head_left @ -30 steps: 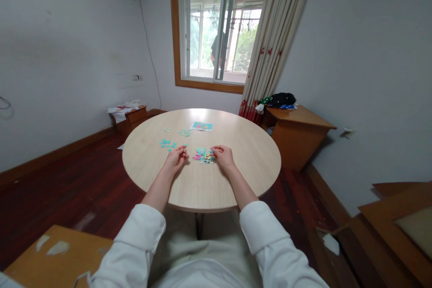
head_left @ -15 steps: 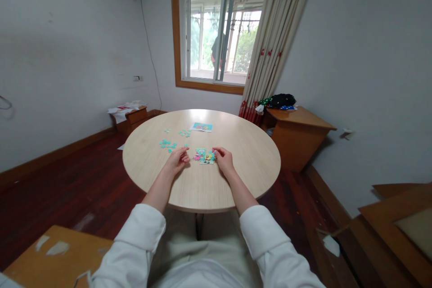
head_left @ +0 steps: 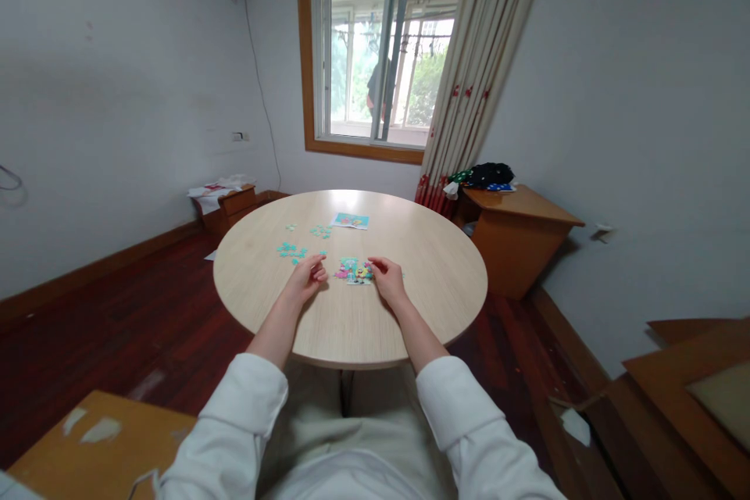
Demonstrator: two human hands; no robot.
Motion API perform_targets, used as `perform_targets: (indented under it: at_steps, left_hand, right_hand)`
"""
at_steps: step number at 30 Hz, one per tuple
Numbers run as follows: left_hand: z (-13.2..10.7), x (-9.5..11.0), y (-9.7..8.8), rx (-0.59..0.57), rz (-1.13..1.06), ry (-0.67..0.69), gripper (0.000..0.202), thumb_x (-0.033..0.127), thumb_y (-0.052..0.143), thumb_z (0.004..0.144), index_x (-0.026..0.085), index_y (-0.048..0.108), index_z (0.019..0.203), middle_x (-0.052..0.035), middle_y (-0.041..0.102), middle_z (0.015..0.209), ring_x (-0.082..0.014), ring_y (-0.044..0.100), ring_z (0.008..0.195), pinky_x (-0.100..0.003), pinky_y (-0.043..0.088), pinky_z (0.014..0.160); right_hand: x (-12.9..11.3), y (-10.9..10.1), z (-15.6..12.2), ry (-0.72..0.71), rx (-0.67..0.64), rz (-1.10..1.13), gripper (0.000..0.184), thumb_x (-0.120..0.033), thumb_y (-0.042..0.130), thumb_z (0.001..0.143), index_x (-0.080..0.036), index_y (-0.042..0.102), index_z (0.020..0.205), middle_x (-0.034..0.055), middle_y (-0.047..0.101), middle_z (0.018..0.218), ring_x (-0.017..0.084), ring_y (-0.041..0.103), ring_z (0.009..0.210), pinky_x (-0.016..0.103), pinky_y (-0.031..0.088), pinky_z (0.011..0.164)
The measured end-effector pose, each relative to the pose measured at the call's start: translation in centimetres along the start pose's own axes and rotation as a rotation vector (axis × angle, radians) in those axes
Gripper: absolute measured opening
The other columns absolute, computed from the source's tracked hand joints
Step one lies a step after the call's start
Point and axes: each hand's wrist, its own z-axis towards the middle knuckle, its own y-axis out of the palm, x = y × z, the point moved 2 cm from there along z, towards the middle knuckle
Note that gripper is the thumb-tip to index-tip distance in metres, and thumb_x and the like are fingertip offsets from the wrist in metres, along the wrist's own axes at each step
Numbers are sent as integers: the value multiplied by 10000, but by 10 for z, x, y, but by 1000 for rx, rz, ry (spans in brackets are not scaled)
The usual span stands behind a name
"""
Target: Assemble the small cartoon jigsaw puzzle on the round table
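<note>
A partly joined jigsaw puzzle [head_left: 353, 273] with cartoon figures in pink, yellow and teal lies flat on the round table, between my hands. My right hand [head_left: 388, 280] is at its upper right edge, thumb and forefinger pinched on what looks like a jigsaw piece, mostly hidden by the fingertips. Left of the puzzle, my left hand [head_left: 308, 280] rests with loosely curled fingers, slightly apart, and nothing visible in them. Loose teal pieces [head_left: 291, 251] lie beyond the left hand. Paler green pieces [head_left: 320, 231] are farther back.
A printed picture sheet [head_left: 350, 221] lies toward the back of the round wooden table [head_left: 433, 250]. Behind it on the right, a wooden desk [head_left: 521, 211] carries a pile of dark cloth [head_left: 491, 175]. A wooden board surface [head_left: 99, 445] stands at lower left.
My right fingertips have shifted slightly left along the puzzle's upper right edge, and the pink bit seen at them is now less visible. My left hand has hardly moved.
</note>
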Motion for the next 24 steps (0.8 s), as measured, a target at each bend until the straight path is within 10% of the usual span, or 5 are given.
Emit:
perform_targets:
  at_steps: [14, 24]
  left_hand:
    - [1, 1, -1, 6, 52, 43, 195, 124, 657, 632, 149, 464, 631, 111, 257, 411, -22, 256, 342, -161, 192, 369]
    - [-6, -9, 10, -99, 474, 122, 353, 360, 761, 549, 127, 519, 657, 107, 319, 415, -8, 264, 350, -159, 202, 368]
  right_hand:
    - [-2, 3, -1, 29, -6, 38, 285, -253, 557, 651, -131, 649, 892, 37, 633, 725, 142, 591, 706, 269, 492, 651]
    - [-15, 16, -12, 80, -146, 235, 321, -314, 679, 557, -148, 635, 829, -8, 597, 650, 110, 555, 544, 245, 487, 514]
